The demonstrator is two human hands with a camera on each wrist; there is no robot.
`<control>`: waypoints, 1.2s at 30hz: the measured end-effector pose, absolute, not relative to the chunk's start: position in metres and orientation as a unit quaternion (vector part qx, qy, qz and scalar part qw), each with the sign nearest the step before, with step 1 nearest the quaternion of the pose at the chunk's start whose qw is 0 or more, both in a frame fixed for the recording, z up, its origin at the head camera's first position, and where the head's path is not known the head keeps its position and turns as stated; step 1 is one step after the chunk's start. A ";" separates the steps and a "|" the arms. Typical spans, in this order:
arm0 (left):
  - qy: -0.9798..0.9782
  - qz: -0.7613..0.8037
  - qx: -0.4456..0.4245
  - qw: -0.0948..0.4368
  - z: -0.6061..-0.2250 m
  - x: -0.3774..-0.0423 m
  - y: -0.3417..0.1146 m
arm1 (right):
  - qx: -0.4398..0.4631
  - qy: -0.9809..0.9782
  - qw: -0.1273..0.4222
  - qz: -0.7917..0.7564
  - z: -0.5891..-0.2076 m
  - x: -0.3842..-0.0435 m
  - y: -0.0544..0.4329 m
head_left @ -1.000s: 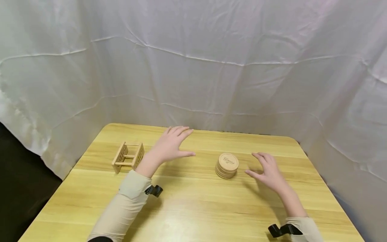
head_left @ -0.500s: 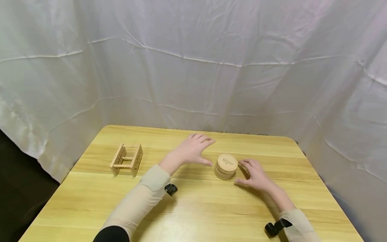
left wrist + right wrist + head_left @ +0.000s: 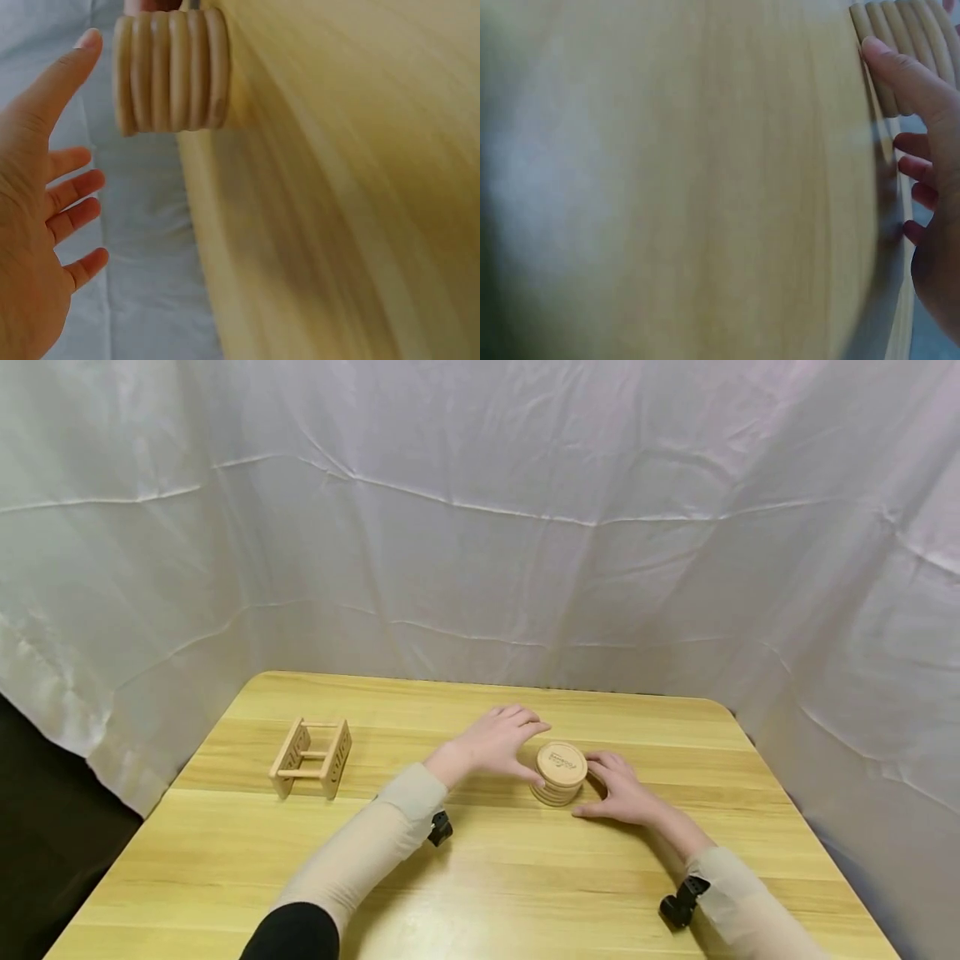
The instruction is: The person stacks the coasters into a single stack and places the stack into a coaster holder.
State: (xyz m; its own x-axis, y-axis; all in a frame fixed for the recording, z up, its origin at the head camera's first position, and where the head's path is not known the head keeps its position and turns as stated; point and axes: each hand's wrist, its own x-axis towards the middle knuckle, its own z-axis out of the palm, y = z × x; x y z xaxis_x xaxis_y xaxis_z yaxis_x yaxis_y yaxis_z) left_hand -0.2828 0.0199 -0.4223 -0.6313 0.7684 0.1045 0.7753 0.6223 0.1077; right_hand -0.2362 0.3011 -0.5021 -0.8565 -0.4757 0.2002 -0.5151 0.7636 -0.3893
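Just below and right of the frame's centre, an upright stack of round wooden coasters [image 3: 562, 765] stands between a person's left hand [image 3: 498, 743] and seemingly nearer right hand [image 3: 626, 795], both with thumb and fingers spread, contact unclear.

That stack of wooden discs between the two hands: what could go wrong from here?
The stack of discs shows no tie or band round its sides, so pieces might slide apart if squeezed unevenly. The left hand is near its top and the right hand near its base, so an uneven push could tilt it. The small wooden rack stands left of the left sleeve, which might knock it if swung that way.
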 end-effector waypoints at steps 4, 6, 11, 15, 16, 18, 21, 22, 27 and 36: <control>-0.901 -0.069 -0.428 0.014 -0.433 -0.287 0.025 | 0.256 -0.937 0.038 0.233 -0.504 -0.239 0.299; -0.899 -0.069 -0.433 0.010 -0.436 -0.287 0.029 | 0.250 -0.938 0.033 0.238 -0.504 -0.241 0.297; -0.894 -0.078 -0.441 0.010 -0.438 -0.286 0.037 | 0.238 -0.934 0.025 0.264 -0.503 -0.244 0.292; -0.896 -0.079 -0.437 0.009 -0.439 -0.285 0.042 | 0.227 -0.934 0.022 0.276 -0.503 -0.247 0.290; -0.897 -0.080 -0.435 0.009 -0.439 -0.285 0.043 | 0.225 -0.934 0.021 0.277 -0.504 -0.248 0.289; -0.897 -0.080 -0.434 0.008 -0.439 -0.285 0.045 | 0.222 -0.933 0.018 0.282 -0.504 -0.249 0.289; -0.898 -0.080 -0.433 0.006 -0.441 -0.286 0.047 | 0.222 -0.933 0.015 0.283 -0.505 -0.249 0.289; -0.898 -0.080 -0.433 0.006 -0.441 -0.286 0.047 | 0.222 -0.933 0.013 0.282 -0.504 -0.249 0.289; -0.899 -0.083 -0.430 0.003 -0.443 -0.287 0.047 | 0.221 -0.931 0.001 0.290 -0.502 -0.249 0.288; -0.898 -0.091 -0.430 0.007 -0.444 -0.287 0.046 | 0.221 -0.929 -0.007 0.295 -0.501 -0.248 0.288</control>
State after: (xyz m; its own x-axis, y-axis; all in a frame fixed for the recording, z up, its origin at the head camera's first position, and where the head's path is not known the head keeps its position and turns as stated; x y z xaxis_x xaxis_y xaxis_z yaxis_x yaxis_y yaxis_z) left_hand -0.2866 0.0461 -0.4438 -0.6297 0.7713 0.0920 0.7741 0.6131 0.1578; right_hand -0.2485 0.2882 -0.5008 -0.9020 -0.4155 0.1174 -0.4072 0.7280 -0.5515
